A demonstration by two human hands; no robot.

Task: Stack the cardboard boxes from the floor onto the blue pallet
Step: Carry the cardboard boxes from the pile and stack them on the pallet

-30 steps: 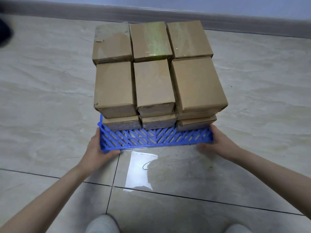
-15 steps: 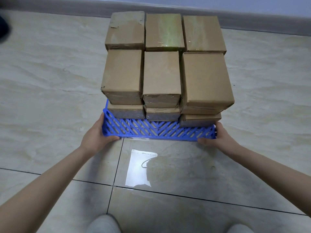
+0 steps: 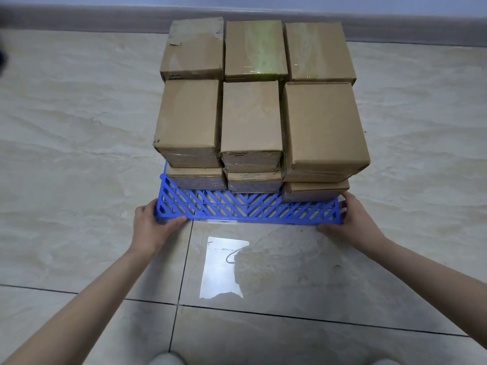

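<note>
Beige marbled floor tiles [image 3: 66, 154] lie under my left hand [image 3: 151, 229] and right hand [image 3: 351, 223]; a bright reflection [image 3: 224, 267] shines nearer me, and a grey baseboard [image 3: 79, 19] runs far beyond.

Both arms reach forward and slightly inward from the lower corners of the view, bare to the edge of the frame. The left forearm [image 3: 79, 306] runs up and to the right, the right forearm [image 3: 427, 280] up and to the left, both nearly straight, wrists in line with them. The left hand [image 3: 151, 229] grips the near left corner of the blue pallet [image 3: 247, 210], its thumb lying along the front edge and its fingers hidden behind the corner. The right hand [image 3: 354, 223] grips the near right corner, thumb under the front edge, fingers curled up round the side. The two hands are level and well apart.
</note>
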